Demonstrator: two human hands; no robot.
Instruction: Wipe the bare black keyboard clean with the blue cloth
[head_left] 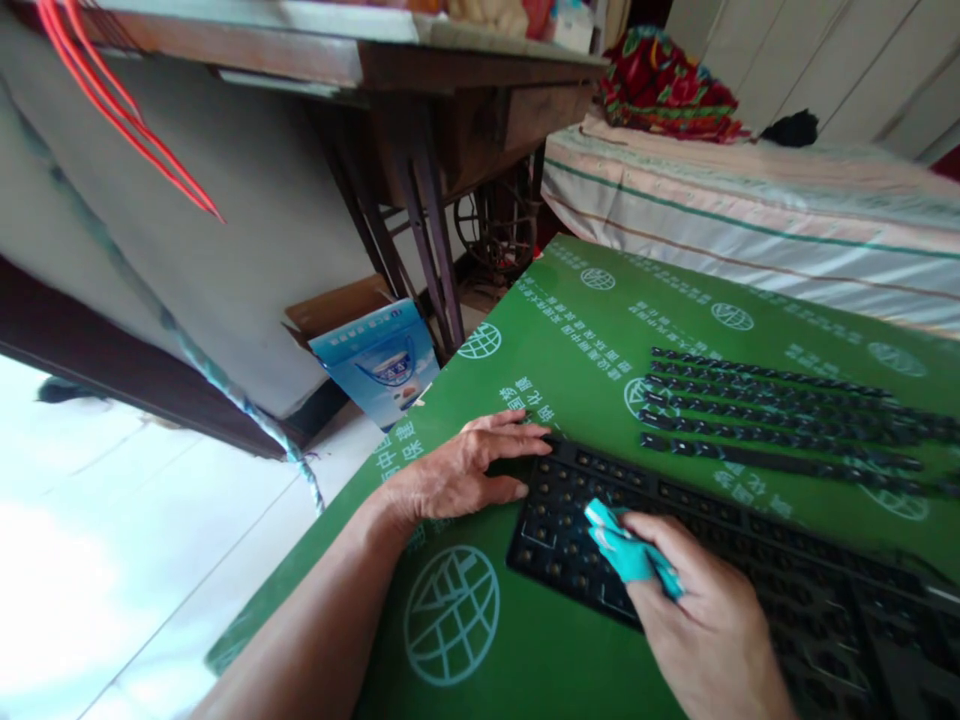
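A black keyboard frame (750,590) with its keycaps taken off lies on a green printed board (585,330). The removed black keycaps (787,420) are laid out in rows on the board beyond it. My left hand (465,475) rests flat on the board with fingers stretched, its fingertips touching the keyboard's far left corner. My right hand (705,620) is closed on a small teal cloth (622,545) wrapped round a fingertip and pressed onto the keyboard's left part.
A dark wooden table (420,110) stands behind at the left, with a blue printed bag (382,360) and a cardboard box (337,305) by its legs. A bed with a striped sheet (750,215) lies beyond the board. White tiled floor (112,560) is at the left.
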